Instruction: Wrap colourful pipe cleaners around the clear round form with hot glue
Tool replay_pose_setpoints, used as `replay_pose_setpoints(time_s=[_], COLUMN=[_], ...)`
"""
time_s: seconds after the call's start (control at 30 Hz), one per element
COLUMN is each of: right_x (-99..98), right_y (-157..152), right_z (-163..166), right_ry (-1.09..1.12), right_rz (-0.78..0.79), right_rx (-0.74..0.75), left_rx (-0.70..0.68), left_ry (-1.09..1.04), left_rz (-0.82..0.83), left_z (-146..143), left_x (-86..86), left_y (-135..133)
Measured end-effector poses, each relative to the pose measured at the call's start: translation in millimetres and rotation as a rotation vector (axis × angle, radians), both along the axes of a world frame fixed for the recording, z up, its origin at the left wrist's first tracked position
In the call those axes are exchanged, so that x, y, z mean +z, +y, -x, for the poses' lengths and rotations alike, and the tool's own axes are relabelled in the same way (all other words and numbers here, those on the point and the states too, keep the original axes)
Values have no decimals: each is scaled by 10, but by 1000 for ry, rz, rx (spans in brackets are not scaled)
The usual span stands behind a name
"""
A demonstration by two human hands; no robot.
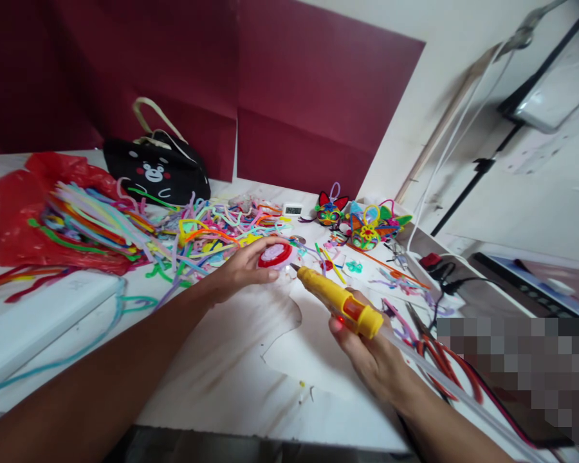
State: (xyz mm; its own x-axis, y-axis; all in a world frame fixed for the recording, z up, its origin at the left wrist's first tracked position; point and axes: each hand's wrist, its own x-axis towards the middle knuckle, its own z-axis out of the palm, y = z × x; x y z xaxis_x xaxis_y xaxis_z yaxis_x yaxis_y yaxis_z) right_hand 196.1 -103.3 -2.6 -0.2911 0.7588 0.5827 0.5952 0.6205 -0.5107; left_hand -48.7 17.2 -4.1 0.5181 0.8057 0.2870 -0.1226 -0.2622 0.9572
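Fingers [269, 275] of L hand [241, 270] pinch red disc [275, 255], R hand [369, 354] grips glue gun [340, 302], tip maybe at rim, tabletop [231, 366] beneath

The left hand [244, 267] held a round red-and-pink pipe-cleaner piece [275, 255] above the white bench [222, 373]. The right hand [367, 350] gripped a yellow glue gun [340, 302], its nozzle touching or just beside that piece. A heap of coloured pipe cleaners [125, 235] lay behind on a red plastic bag [9, 218], with a black bear-face bag [157, 170] and finished masks [367, 228] beyond.
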Motion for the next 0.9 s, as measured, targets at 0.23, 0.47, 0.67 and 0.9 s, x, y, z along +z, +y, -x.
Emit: replay_pose_setpoints(time_s=[0.23,0.47,0.67,0.9], right_x=[1,24,29,25], right_y=[13,22,20,16], right_z=[-9,-1,9,-6], right_ry=[-5,7,24,16], right_rz=[11,22,10,7], right_rx=[-61,-118,-131,-143], left_rx=[0,-36,-42,-54], left_ry=[1,-18,-20,-11], left_rz=[-31,-32,-26,11], left_z=[7,7,8,10], left_x=[-25,-25,-18,-17], left_y=[23,17,13,-6])
